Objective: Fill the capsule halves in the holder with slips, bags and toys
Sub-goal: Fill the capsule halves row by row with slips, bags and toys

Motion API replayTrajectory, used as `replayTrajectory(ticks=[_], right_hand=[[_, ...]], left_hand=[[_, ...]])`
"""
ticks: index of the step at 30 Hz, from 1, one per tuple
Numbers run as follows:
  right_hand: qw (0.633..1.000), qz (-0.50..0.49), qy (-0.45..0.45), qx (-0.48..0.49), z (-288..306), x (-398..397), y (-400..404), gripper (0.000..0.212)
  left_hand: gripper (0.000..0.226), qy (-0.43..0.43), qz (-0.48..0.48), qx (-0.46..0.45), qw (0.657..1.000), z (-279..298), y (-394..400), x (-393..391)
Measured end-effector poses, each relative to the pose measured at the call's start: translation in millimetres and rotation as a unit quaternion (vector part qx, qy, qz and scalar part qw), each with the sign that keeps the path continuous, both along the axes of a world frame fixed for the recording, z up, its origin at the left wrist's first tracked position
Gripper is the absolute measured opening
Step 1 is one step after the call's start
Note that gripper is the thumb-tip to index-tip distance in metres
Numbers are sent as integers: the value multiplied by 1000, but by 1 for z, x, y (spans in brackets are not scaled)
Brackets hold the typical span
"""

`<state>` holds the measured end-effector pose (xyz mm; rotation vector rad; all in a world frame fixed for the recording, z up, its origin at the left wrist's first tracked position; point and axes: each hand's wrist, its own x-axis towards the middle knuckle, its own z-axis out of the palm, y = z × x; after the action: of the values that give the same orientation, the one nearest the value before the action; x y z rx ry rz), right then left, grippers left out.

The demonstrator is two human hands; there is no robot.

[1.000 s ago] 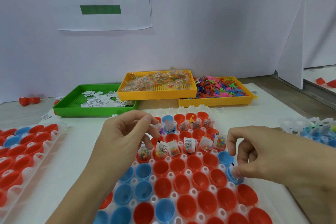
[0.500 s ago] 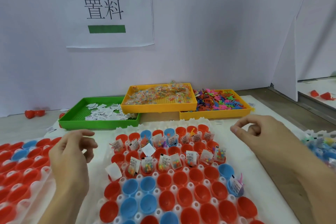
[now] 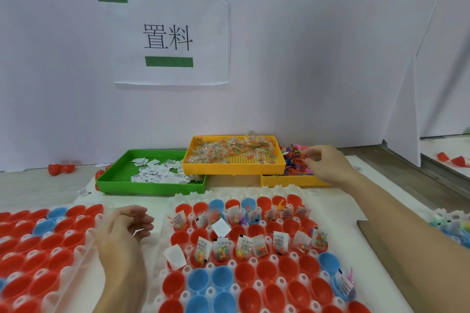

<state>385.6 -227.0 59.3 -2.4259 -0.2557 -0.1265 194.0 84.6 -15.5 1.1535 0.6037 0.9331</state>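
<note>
While the right hand [image 3: 328, 165] is reaching into the far yellow tray of toys [image 3: 295, 162], its grip is curling over the pile, and I cannot tell whether it is already pinching one. The left hand [image 3: 122, 231] is hovering over the desk between the two holders, fingers loosely curled, and something small and white is showing under them, perhaps a slip. The holder [image 3: 254, 259] in front is carrying red and blue capsule halves; the back rows are holding bags and slips, the near rows are waiting.

I am thinking the toys are tangling together, so several may be coming up at once. One loose slip [image 3: 174, 256] is lying on the holder's edge and may be sliding off.
</note>
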Motion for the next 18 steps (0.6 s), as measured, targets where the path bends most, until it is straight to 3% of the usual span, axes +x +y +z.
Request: replayTrajectory(ticks=[7, 11, 16, 18], right_hand=[[977, 28, 9, -213, -10, 45, 14, 51], [979, 71, 24, -189, -8, 52, 19, 65], [988, 33, 38, -147, -13, 66, 14, 53], [993, 12, 51, -106, -16, 69, 8, 38]], left_hand=[[32, 15, -8, 41, 999, -2, -3, 0], [34, 22, -13, 60, 998, -1, -4, 0], [34, 28, -20, 80, 996, 0, -6, -2], [35, 30, -21, 81, 996, 0, -5, -2]])
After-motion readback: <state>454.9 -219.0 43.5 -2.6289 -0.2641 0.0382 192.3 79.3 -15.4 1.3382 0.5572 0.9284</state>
